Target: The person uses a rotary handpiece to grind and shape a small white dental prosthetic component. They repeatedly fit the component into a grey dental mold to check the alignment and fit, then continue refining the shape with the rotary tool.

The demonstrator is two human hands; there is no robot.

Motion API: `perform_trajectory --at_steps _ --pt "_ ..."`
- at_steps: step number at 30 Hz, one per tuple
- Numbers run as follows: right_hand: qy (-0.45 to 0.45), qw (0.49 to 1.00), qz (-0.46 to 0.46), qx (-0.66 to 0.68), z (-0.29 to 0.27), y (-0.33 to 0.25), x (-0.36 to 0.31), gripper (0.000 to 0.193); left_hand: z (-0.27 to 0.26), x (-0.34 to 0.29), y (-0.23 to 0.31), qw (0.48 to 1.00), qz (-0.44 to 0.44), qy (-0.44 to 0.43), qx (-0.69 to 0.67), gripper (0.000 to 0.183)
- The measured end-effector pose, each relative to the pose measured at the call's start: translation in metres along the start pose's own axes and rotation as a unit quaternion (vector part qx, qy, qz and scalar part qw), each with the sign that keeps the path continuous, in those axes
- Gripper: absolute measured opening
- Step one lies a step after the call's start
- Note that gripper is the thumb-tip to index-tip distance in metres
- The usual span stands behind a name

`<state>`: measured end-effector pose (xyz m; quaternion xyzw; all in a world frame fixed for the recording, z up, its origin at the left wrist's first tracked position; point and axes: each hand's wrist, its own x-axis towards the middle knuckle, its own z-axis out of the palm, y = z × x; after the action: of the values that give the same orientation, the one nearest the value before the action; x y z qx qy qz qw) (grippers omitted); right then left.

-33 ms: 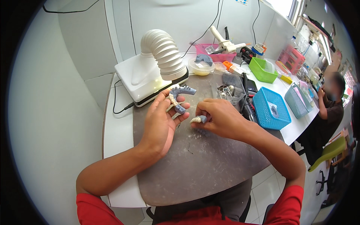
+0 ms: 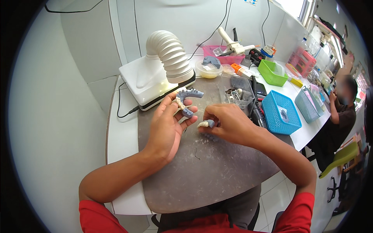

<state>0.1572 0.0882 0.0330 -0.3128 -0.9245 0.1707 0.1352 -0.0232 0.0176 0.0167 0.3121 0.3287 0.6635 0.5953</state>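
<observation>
My left hand is closed on a grey-blue, horseshoe-shaped dental model, its fingers behind and beneath the arch. Along one side of that model runs a row of cream-coloured teeth. To its right, my right hand pinches a second dental model, also grey-blue with a cream tooth section. My fingers cover most of this second model, and some grey teeth show below them. The two models are apart, both over the grey-brown work mat.
A white machine with a ribbed hose stands at the back left. Behind my right hand is a clear box of small tools. Blue, green and pink baskets line the bench. A person sits at the far right.
</observation>
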Motion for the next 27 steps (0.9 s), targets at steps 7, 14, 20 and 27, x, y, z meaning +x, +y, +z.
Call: perform_trajectory --at_steps 7,14,20,27 --pt "0.009 1.0 0.011 0.021 -0.001 -0.004 -0.005 0.022 -0.001 0.001 -0.002 1.0 -0.001 -0.012 0.011 0.03" --pt "-0.009 0.968 0.112 0.223 0.003 0.008 -0.003 0.02 -0.003 0.001 -0.003 1.0 0.004 -0.003 0.013 0.031" --pt "0.014 0.941 0.12 0.317 0.002 0.019 -0.005 0.018 -0.008 0.004 -0.004 1.0 0.009 -0.006 0.008 0.035" --pt "0.09 0.95 0.146 0.26 -0.058 0.038 -0.028 0.021 -0.001 0.006 -0.006 0.997 -0.024 0.018 0.064 0.022"
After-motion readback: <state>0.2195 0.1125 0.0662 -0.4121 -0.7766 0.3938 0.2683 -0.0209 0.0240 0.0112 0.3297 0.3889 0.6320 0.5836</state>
